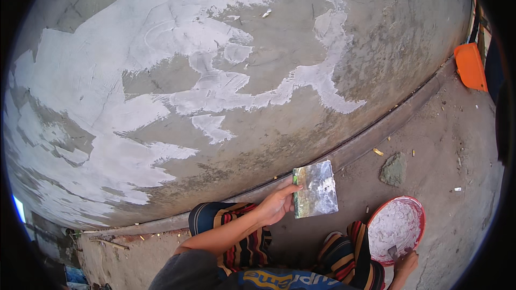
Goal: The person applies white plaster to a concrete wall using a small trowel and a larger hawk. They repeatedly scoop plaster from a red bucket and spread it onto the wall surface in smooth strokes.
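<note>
My left hand (pixel 275 205) is closed on the edge of a flat rectangular board (pixel 316 190), which is smeared with grey and white plaster and has some green at its side. At the lower right, my right hand (pixel 407 263) grips a putty knife (pixel 393 251) whose blade dips into a red bowl (pixel 422 219). Whitish, lumpy plaster paste (pixel 391 227) fills much of that bowl. The knife's handle is mostly hidden by my fingers. Ahead stands a grey cement wall (pixel 269 145) with broad pale plaster patches (pixel 102 86) over its left and upper middle.
A grey stone (pixel 393 169) lies on the floor beyond the bowl, with small yellowish scraps (pixel 378 152) about it. An orange plastic piece (pixel 471 67) stands at the far right by the wall's foot. A stick (pixel 110 244) lies at the lower left. My striped-trousered legs are bent below.
</note>
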Available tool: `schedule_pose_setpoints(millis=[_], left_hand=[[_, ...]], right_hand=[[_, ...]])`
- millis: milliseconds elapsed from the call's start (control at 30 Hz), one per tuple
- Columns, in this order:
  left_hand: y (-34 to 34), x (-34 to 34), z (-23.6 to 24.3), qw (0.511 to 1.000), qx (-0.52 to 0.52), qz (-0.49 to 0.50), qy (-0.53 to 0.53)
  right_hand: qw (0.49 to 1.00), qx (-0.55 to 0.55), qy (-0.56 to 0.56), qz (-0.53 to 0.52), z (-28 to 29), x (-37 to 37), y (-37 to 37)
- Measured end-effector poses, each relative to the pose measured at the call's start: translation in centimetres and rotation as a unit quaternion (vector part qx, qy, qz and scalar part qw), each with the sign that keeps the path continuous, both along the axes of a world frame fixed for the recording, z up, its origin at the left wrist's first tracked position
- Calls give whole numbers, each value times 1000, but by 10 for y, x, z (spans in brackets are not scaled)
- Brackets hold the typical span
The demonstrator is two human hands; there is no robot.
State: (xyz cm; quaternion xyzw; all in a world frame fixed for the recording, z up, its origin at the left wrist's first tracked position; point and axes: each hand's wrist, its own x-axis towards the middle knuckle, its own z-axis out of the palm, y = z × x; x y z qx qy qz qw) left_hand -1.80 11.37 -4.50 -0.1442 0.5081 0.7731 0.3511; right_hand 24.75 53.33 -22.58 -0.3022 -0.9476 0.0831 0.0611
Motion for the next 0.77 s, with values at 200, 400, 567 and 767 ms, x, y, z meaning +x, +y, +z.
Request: schedule_pose_setpoints(millis=[200, 400, 567, 767], left_hand=[[12, 1, 2, 997, 60, -13, 37], [34, -8, 35, 989, 121, 35, 81], [48, -10, 62, 975, 152, 72, 143], [73, -12, 72, 967, 166, 99, 164]], right_hand=[[956, -272, 107, 43, 109, -108, -68], [735, -584, 45, 342, 153, -190, -139], [589, -699, 90, 396, 187, -221, -170], [669, -638, 213, 315, 213, -234, -193]])
